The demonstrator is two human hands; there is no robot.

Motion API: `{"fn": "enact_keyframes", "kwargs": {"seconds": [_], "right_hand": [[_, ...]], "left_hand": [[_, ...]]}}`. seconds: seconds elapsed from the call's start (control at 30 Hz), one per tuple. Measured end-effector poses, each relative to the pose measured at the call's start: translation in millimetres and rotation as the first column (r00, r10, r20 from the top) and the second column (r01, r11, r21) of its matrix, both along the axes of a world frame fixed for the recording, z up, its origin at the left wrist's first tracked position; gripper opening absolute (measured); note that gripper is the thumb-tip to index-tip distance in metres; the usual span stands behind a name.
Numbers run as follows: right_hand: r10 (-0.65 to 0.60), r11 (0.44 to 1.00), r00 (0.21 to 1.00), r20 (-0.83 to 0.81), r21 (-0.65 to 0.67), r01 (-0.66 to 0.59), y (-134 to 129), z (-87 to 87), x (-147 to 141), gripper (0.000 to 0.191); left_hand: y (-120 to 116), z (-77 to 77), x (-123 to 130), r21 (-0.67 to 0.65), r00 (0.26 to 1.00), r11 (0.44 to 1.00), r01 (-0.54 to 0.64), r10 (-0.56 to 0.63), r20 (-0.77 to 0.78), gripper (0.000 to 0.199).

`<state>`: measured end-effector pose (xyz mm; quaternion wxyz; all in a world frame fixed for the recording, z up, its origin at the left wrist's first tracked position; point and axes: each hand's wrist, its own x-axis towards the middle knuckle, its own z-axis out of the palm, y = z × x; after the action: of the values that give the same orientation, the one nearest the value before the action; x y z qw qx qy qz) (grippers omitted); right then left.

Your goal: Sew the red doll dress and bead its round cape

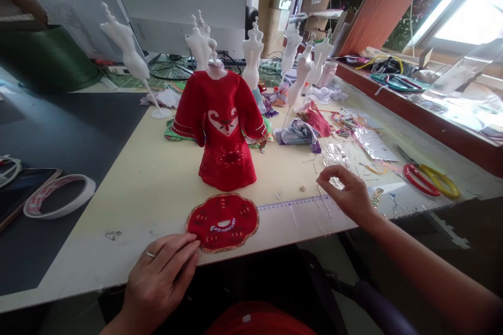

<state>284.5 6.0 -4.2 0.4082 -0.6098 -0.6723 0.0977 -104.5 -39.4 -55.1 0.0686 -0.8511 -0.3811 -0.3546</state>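
Observation:
At the table's front edge lies a flat red scalloped collar (pixel 223 241) with a patterned trim and a small opening in its middle. A short sparkly strand (pixel 223 227) rests beside that opening. The outstretched fingertips of my left hand (pixel 165 272) touch the collar's lower left edge. To the right, my right hand (pixel 349 193) hovers with thumb and forefinger pinched together; whatever is between them is too small to make out. Thin bead chains (pixel 325 203) lie just below it. Behind the collar, a small red dress (pixel 226 154) stands on a doll-sized white mannequin (pixel 212 49).
Several bare mannequins (pixel 251 55) and crumpled fabric pieces (pixel 301 133) stand farther back. Scissors (pixel 428 178) with red and yellow handles lie right. A ruler (pixel 283 205) lies near the front edge. Left are a tape roll (pixel 88 188) and a phone (pixel 23 188).

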Motion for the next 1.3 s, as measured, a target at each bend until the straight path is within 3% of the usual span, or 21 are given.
{"fn": "enact_keyframes", "kwargs": {"seconds": [0.3,0.43,0.5,0.6,0.7,0.8,0.93,1.0,1.1,1.23,1.3], "right_hand": [[-0.122,0.975,0.991,-0.054,0.183,0.130,-31,2.0,-8,0.010],[-0.194,0.928,0.969,-0.151,0.291,0.231,-38,18.4,-27,0.016],[-0.197,0.946,0.965,-0.171,0.225,0.233,-42,28.2,-41,0.016],[-0.102,0.976,0.965,-0.242,0.165,0.144,-48,36.6,-68,0.016],[0.083,0.980,0.951,-0.299,0.195,-0.024,-55,37.6,-98,0.018],[0.286,0.952,0.890,-0.355,0.214,-0.221,-60,36.6,-131,0.022],[0.483,0.872,0.746,-0.458,0.181,-0.454,-64,32.8,-168,0.028],[0.483,0.868,0.710,-0.512,0.172,-0.466,-66,28.0,-180,0.028],[0.408,0.902,0.701,-0.585,0.140,-0.409,-69,18.9,-187,0.029],[0.320,0.932,0.705,-0.632,0.078,-0.353,-68,10.9,-186,0.027],[0.289,0.946,0.724,-0.626,0.071,-0.316,-67,8.8,-185,0.025]], "left_hand": [[-3,-0.6,1,-0.041,1.000,0.999,0.001,0.000,0.018,0.031],[-7,6.1,1,-0.059,0.994,0.998,0.004,0.003,0.110,0.033],[-11,12.6,2,-0.040,0.986,0.999,-0.009,0.016,0.166,0.034],[-21,25.2,7,-0.051,0.972,0.998,0.038,-0.025,0.235,0.036],[-33,37.4,17,-0.190,0.941,0.971,0.144,-0.075,0.330,0.033],[-44,45.5,28,-0.418,0.872,0.871,0.259,-0.025,0.489,0.032],[-54,47.6,38,-0.635,0.739,0.609,0.475,0.115,0.664,0.041],[-56,45.8,41,-0.673,0.675,0.481,0.562,0.204,0.709,0.036],[-54,42.2,42,-0.699,0.608,0.349,0.624,0.345,0.715,0.029],[-48,38.7,42,-0.713,0.555,0.207,0.670,0.498,0.667,0.019],[-46,37.7,41,-0.712,0.533,0.179,0.679,0.546,0.646,0.019]]}}
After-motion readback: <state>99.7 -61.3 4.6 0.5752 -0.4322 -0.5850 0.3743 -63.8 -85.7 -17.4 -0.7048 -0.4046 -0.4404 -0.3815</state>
